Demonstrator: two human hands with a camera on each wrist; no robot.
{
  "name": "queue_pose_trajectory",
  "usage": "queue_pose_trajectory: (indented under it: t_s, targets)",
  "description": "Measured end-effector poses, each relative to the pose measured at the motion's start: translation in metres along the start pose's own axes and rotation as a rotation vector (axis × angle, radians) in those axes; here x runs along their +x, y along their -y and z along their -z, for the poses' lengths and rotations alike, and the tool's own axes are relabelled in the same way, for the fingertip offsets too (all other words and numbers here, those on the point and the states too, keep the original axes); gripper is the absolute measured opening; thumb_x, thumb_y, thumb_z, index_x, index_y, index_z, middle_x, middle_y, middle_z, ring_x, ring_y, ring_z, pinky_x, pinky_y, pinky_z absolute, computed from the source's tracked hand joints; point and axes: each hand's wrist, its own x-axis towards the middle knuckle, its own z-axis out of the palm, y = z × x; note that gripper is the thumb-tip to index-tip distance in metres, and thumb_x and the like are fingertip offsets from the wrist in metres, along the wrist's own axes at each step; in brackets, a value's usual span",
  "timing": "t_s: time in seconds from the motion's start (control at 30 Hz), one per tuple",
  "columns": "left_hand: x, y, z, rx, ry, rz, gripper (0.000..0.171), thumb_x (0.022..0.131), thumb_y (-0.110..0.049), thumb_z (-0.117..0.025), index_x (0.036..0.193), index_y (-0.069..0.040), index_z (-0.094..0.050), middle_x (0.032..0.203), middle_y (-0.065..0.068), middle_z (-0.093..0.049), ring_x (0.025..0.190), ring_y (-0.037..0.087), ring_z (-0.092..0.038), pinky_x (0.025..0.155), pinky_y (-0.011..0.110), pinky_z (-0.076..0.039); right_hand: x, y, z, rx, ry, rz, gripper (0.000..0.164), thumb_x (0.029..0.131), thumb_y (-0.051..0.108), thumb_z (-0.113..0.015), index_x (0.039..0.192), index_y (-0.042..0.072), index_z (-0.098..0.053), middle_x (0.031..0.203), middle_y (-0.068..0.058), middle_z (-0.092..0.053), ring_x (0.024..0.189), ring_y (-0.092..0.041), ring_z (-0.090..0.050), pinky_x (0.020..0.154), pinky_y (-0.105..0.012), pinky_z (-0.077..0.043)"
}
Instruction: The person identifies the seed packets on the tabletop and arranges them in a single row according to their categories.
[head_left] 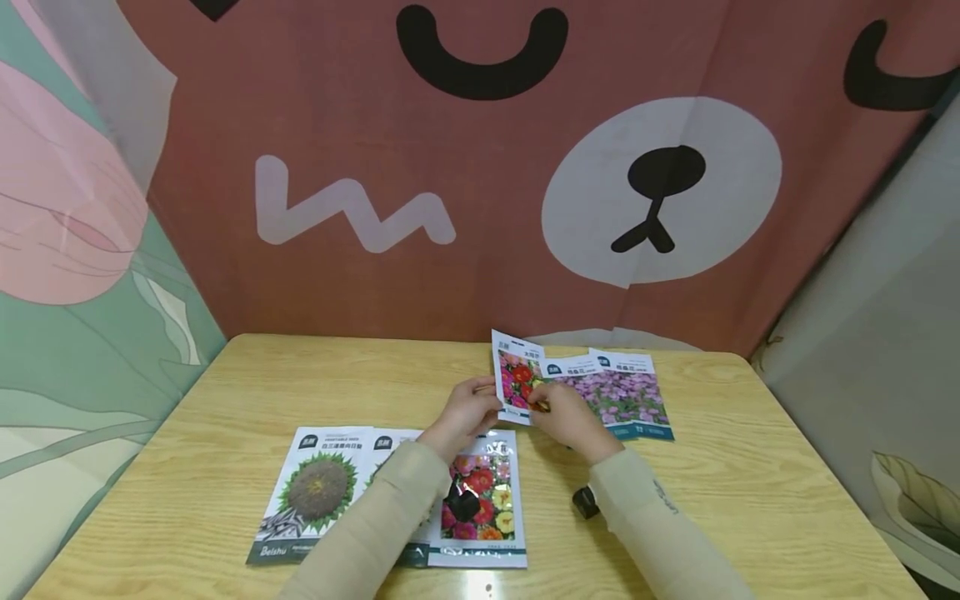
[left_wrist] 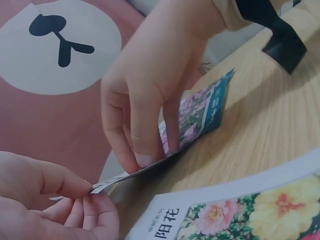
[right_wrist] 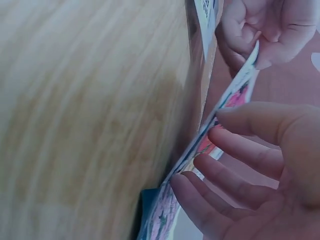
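A seed packet (head_left: 517,379) with red, pink and yellow flowers stands tilted up at the back of the table. My left hand (head_left: 465,410) pinches its left edge between thumb and fingers, closely seen in the left wrist view. My right hand (head_left: 568,417) touches the packet's front near its lower right, fingertips and thumb (right_wrist: 250,120) lightly bent against the face in the right wrist view. Just right of it, partly behind my right hand, lie two overlapping packets with purple flowers (head_left: 630,398); the left one is partly covered.
Closer to me lie a sunflower packet (head_left: 318,487), a second packet mostly hidden by my left forearm, and another red-and-yellow flower packet (head_left: 483,500). Black wrist straps hang near both sleeves. A bear-patterned cloth (head_left: 360,283) rises behind the table's back edge.
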Motion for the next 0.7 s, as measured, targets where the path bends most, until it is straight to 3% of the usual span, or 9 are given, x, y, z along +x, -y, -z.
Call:
queue_pose_trajectory:
  t_s: [0.17,0.27,0.4,0.53,0.7]
  targets:
    - [-0.006,-0.005,0.004,0.009,-0.018,0.010,0.058,0.087,0.013,-0.055,0.143,0.004,-0.048,0.143,0.025,-0.053,0.078,0.013,-0.059,0.062,0.020,-0.051,-0.004,-0.001,-0.003,0.044,-0.036,-0.018,0.017,0.090,0.004,-0.072,0.106,0.000,-0.072,0.104,-0.013,-0.068,0.088,-0.027,-0.062,0.076,-0.043,-0.054]
    - [-0.014,-0.007,0.007,-0.021,-0.013,-0.005,0.058,0.088,0.013,-0.054,0.144,0.004,-0.046,0.145,0.025,-0.051,0.084,0.015,-0.061,0.066,0.022,-0.052,-0.008,-0.001,-0.004,0.140,-0.048,-0.071,0.018,0.093,0.006,-0.069,0.111,0.001,-0.070,0.109,-0.014,-0.067,0.089,-0.027,-0.064,0.072,-0.040,-0.055]
    - [-0.025,-0.012,0.013,-0.058,0.016,-0.037,0.058,0.089,0.012,-0.053,0.146,0.004,-0.044,0.146,0.026,-0.048,0.091,0.018,-0.062,0.070,0.025,-0.053,-0.011,-0.003,-0.003,0.300,-0.100,-0.153,0.025,0.094,0.007,-0.069,0.119,0.001,-0.067,0.125,-0.020,-0.064,0.104,-0.034,-0.066,0.076,-0.041,-0.059]
    - [-0.037,-0.016,0.020,-0.077,0.069,-0.051,0.060,0.091,0.010,-0.053,0.149,0.005,-0.040,0.147,0.027,-0.044,0.096,0.019,-0.060,0.074,0.026,-0.053,-0.013,-0.007,0.003,0.458,-0.154,-0.198,0.033,0.094,0.004,-0.068,0.126,-0.002,-0.063,0.127,-0.023,-0.061,0.097,-0.032,-0.067,0.074,-0.041,-0.060]
    - [-0.050,-0.019,0.026,-0.111,0.140,-0.030,0.060,0.094,0.010,-0.052,0.151,0.005,-0.035,0.148,0.027,-0.041,0.099,0.020,-0.061,0.073,0.025,-0.054,-0.017,-0.007,0.015,0.640,-0.152,-0.227,0.041,0.095,0.000,-0.065,0.134,-0.005,-0.054,0.127,-0.026,-0.060,0.091,-0.024,-0.069,0.081,-0.041,-0.061]
